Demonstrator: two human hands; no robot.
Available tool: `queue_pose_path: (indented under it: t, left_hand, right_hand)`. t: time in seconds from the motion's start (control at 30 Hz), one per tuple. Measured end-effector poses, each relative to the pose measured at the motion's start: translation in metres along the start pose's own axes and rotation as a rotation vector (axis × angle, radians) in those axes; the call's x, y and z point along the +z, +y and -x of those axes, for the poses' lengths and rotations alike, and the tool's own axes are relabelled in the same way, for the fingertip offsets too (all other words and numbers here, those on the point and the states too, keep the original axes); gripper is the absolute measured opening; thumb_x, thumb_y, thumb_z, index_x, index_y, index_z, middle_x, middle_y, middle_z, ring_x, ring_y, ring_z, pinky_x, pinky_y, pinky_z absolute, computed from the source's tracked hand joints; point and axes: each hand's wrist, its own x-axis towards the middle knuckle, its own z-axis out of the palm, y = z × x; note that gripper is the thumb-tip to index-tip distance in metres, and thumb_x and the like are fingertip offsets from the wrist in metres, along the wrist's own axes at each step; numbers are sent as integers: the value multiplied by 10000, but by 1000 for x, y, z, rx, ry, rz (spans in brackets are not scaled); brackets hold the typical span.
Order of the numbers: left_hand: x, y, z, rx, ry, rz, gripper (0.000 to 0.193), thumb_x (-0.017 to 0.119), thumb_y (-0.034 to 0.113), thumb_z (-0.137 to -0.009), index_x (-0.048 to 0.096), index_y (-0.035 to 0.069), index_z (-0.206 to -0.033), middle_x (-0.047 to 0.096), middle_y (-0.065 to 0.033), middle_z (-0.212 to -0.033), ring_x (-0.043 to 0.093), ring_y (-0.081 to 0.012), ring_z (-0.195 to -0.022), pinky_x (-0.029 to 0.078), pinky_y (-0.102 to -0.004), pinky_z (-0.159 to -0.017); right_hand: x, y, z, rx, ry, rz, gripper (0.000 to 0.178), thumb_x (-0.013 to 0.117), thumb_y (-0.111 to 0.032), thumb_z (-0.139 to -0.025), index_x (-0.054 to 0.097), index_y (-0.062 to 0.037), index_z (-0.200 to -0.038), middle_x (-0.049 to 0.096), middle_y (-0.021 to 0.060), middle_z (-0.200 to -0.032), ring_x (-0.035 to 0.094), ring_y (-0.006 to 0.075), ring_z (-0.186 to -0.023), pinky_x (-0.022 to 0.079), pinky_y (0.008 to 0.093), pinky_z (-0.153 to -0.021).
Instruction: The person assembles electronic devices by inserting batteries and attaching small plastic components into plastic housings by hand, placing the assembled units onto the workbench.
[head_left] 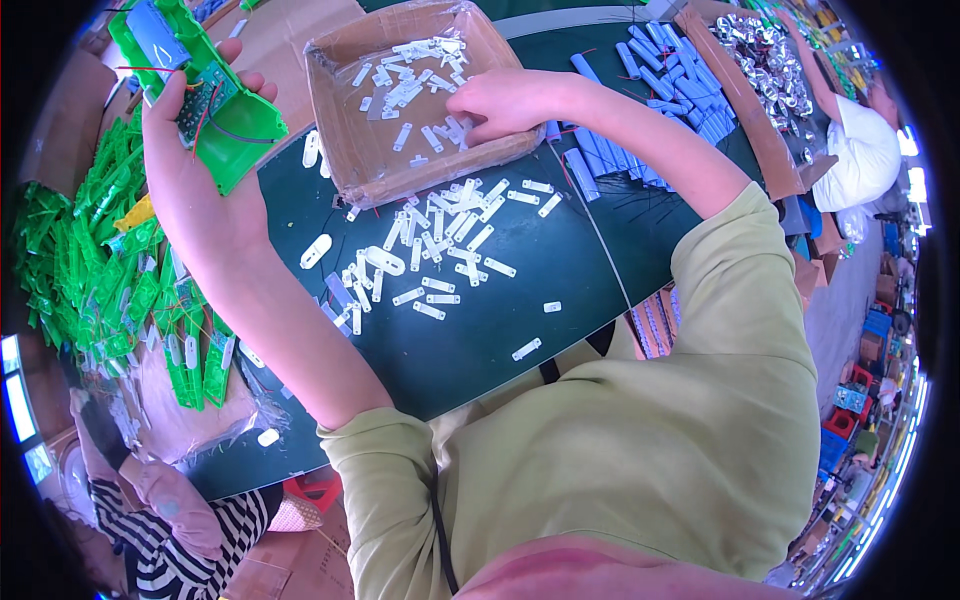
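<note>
My left hand [215, 200] is raised at the upper left, its fingers wrapped round a green plastic casing [240, 135]. Inside the casing lie a blue cylindrical battery [157, 38] and a small green circuit board [203, 100], with thin red and dark wires trailing out. My right hand [505, 103] reaches into a shallow cardboard box [350, 150], fingers curled down among small white plastic pieces [405, 90]. Whatever its fingertips pinch is hidden. Between my arms, a loose pile of long white plastic strips [440, 235] lies on the dark green table [470, 340].
Green casings [95, 250] are heaped at the left. Blue batteries [675, 85] with wires lie right of the box, beside a carton of shiny metal parts [765, 75]. One person in striped clothing [190, 545] sits lower left; another in white [860, 150] is at the right.
</note>
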Motion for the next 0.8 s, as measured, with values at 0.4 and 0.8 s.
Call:
queue_pose_path:
  t: [0.4,0.8]
  left_hand:
    - [1,0,-2,-5,-20,11,403,439,174,-913,418,-51,-1246,573,-225,-1102,587,-243,-831,505,-373,-790]
    - [9,-7,3,-36,-103,-26,386,453,189,-915,439,-24,-1236,598,-189,-1077,603,-204,-792,519,-343,-752]
  right_hand:
    - [-10,7,7,-65,251,-257,145,572,-115,-827,604,-11,-923,609,114,-713,607,183,-691,477,332,-658]
    - [-18,2,32,79,431,-915,187,589,-93,-875,619,15,-1024,632,48,-888,604,101,-850,480,247,-812]
